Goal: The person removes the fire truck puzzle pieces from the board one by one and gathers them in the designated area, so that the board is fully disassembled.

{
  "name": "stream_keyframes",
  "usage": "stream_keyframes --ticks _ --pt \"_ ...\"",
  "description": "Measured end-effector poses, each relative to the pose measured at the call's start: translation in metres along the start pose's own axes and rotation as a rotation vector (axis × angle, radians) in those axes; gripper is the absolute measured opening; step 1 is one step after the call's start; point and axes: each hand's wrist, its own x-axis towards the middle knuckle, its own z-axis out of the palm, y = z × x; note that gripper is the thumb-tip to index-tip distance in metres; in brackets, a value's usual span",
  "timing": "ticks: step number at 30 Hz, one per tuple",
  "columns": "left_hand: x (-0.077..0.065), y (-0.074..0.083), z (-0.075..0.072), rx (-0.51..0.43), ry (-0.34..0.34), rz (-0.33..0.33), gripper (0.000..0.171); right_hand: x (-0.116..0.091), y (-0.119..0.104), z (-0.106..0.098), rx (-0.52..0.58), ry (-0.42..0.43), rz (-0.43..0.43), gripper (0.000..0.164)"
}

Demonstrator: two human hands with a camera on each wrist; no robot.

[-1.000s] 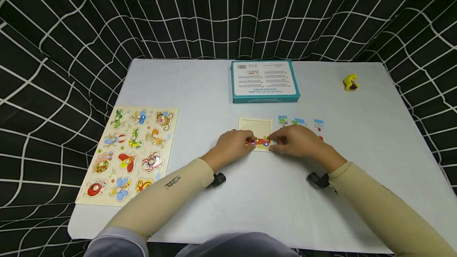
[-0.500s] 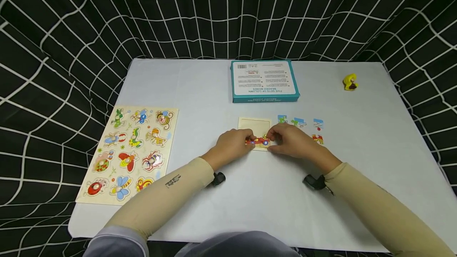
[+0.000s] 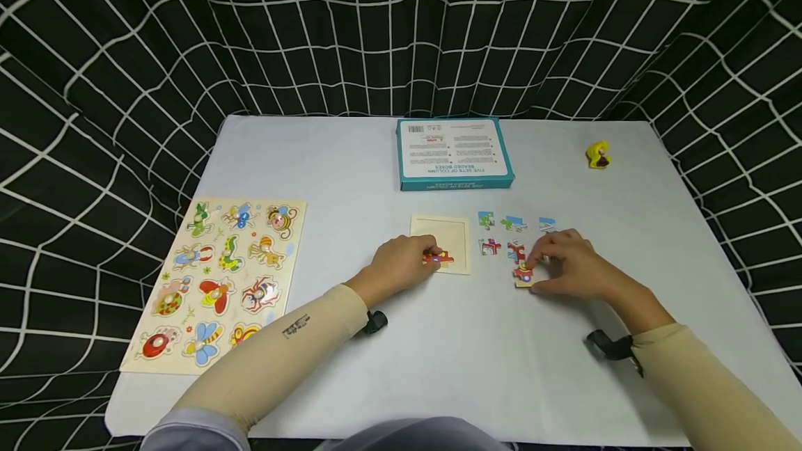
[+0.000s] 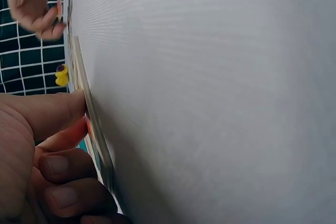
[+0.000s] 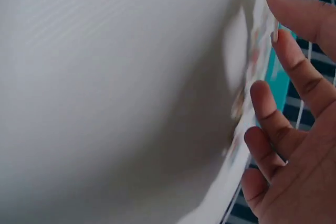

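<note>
My left hand (image 3: pixel 401 264) is at the square wooden puzzle tray (image 3: pixel 460 239), thumb and index finger pinching a red puzzle piece (image 3: pixel 445 257) low over the tray. In the left wrist view the tray's edge (image 4: pixel 94 114) runs just beyond the thumb, with the other fingers curled beside it. Right of the tray, my right hand (image 3: pixel 573 266) pinches a second puzzle piece (image 3: pixel 523 274), red with a blue wheel, between thumb and index finger. In the right wrist view that piece shows edge-on, and the remaining fingers are spread.
Several loose jigsaw pieces (image 3: pixel 490 247) lie right of the tray, partly behind the right hand. A teal box (image 3: pixel 456 152) is farther back. A peg puzzle board of insects (image 3: pixel 213 284) lies at the left, and a small yellow toy (image 3: pixel 598 154) at the back right.
My right hand has moved right, away from the tray, with the wheeled piece, and the tray's right part now shows bare. My left hand keeps its pinch. The head view has shifted slightly.
</note>
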Motion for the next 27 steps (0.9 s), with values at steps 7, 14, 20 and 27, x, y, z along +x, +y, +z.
stream_keyframes --ticks 7,14,20,27 --pt "0.004 -0.005 -0.002 -0.010 0.009 -0.006 0.022 -0.021 0.024 -0.011 -0.064 0.050 0.081 0.034" --pt "0.003 -0.006 0.000 -0.017 -0.018 -0.027 0.025 -0.025 0.032 -0.011 -0.040 0.017 0.063 0.037" --pt "0.002 -0.008 0.002 -0.031 -0.044 -0.018 0.027 -0.020 0.026 -0.012 -0.025 0.002 0.045 0.039" --pt "-0.001 -0.010 0.000 -0.088 -0.021 -0.013 0.028 0.015 -0.016 0.001 -0.018 0.001 -0.062 0.021"
